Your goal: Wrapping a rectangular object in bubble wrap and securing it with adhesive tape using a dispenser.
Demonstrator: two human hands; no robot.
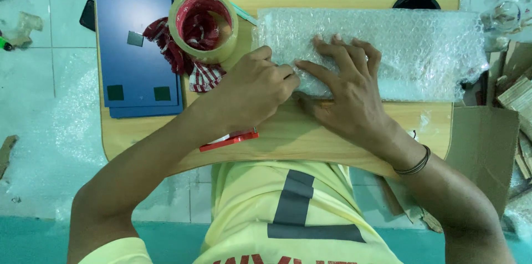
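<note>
Head view: the bubble-wrapped parcel (368, 53) lies across the far half of the wooden lap table (310, 131) and serves as the reference. The right hand (346, 89) rests flat on the parcel's near left portion, fingers spread, gripping nothing. The left hand (257, 89) is curled at the parcel's left end, fingertips pinched at the wrap's edge; whether tape is held cannot be determined. The tape roll (204, 26) stands just left of the parcel. The red cutter (229, 141) lies nearer the person than the parcel. The step appears to be closing the wrap's left end; securing it calls for steady downward pressure.
</note>
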